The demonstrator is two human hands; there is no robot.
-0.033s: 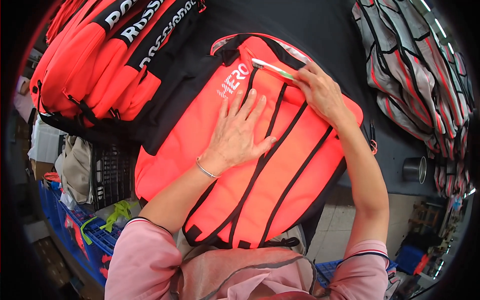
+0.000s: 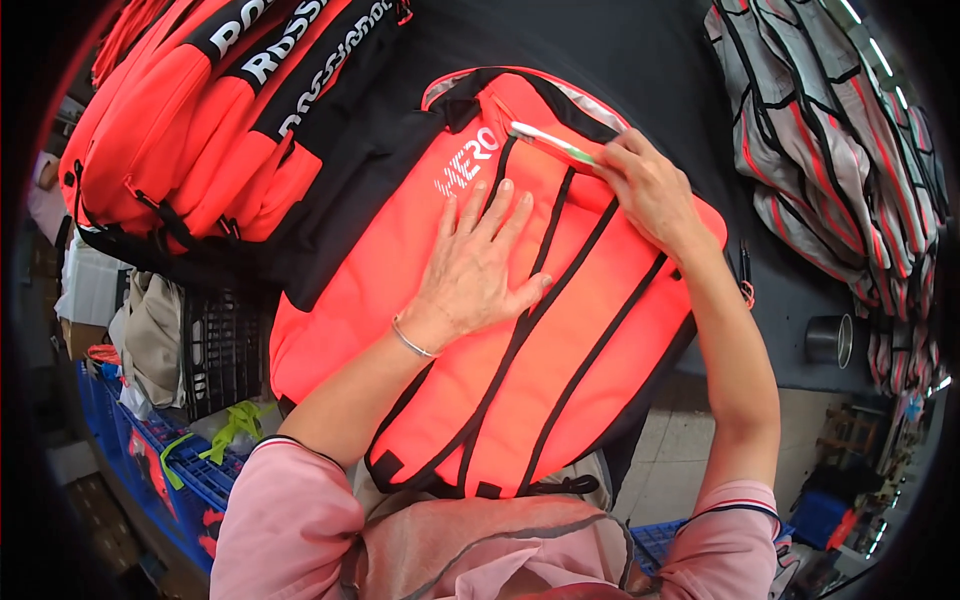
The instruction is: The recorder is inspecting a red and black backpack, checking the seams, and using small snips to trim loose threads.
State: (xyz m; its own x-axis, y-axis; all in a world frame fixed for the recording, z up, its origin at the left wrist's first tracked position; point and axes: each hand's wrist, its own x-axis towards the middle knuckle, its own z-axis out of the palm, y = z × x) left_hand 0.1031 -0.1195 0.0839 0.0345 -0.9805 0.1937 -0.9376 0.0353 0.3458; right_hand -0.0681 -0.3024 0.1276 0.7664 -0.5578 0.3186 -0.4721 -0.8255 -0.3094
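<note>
A bright red-orange backpack (image 2: 600,330) with black-edged shoulder straps lies in front of me, its strap side up. My left hand (image 2: 475,255) rests flat on it with fingers spread, below the white lettering. Between the fingers and thumb of my right hand (image 2: 650,185) is the handle of a white and green toothbrush (image 2: 545,137). Its head points left, at the upper end of a strap near the lettering; whether the bristles touch the fabric is hard to tell. Above my right hand, the bag's top opening shows a pale lining.
More red-orange bags (image 2: 190,130) are stacked at the left on the dark table (image 2: 560,35). Grey bags with red and black trim (image 2: 800,130) lie at the right, near a metal cup (image 2: 828,340). Blue crates (image 2: 205,470) and a black crate (image 2: 230,345) stand lower left.
My right hand and the toothbrush have shifted slightly to the right. My left hand has stayed in place on the backpack.
</note>
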